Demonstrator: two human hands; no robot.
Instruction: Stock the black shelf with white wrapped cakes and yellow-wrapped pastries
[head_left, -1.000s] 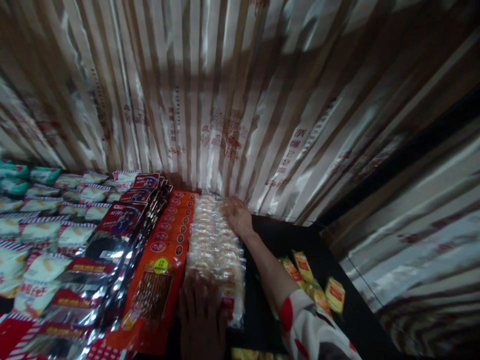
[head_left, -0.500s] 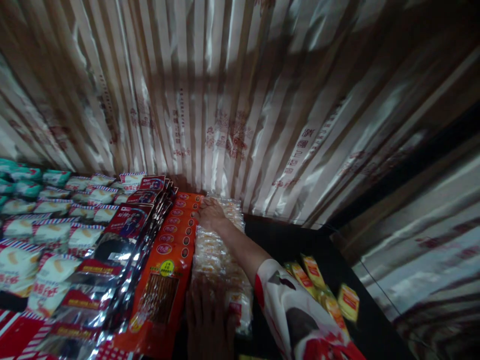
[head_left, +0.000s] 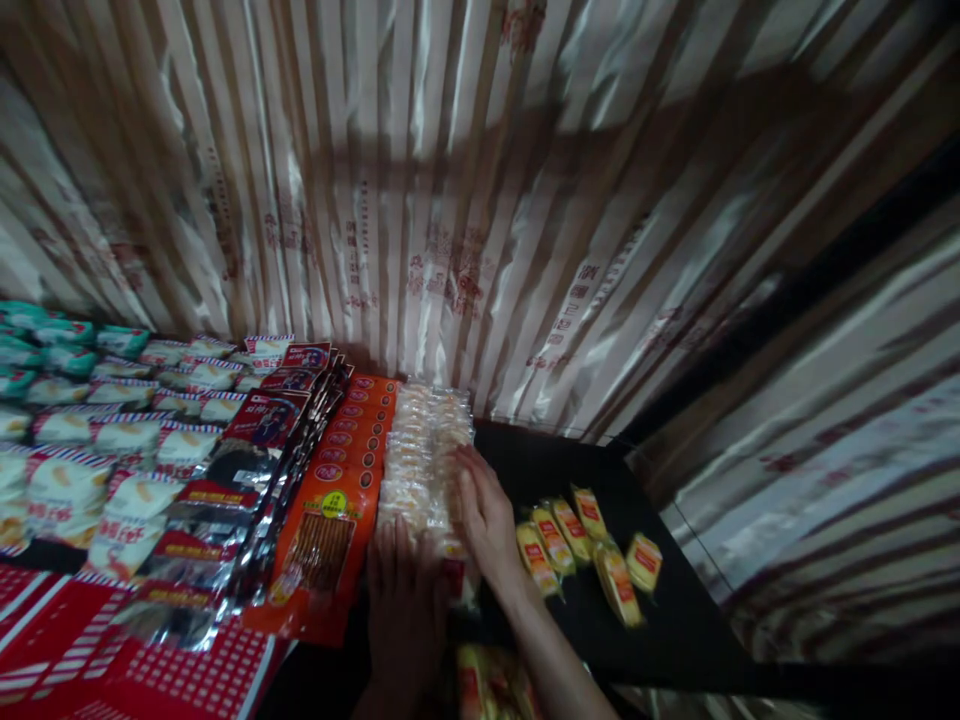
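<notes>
Two neat rows of small clear-wrapped snack packs run from the back edge of the black table toward me. My left hand lies at their near end, its fingers stretched forward against the packs. Along the right side of the rows my right hand rests with fingers extended, touching the outer packs. Neither hand grips anything. Orange snack bags lie overlapped directly left of the rows. Part of the near packs is hidden behind my hands.
Several yellow packs lie loose on the black table, with more yellow packs at the near edge. Left are dark red bags, white striped bags, green packs and a red basket. A printed curtain hangs behind.
My right hand has come back from the far end of the clear packs to their right side. My left hand stays at the near end. The view has shifted slightly right.
</notes>
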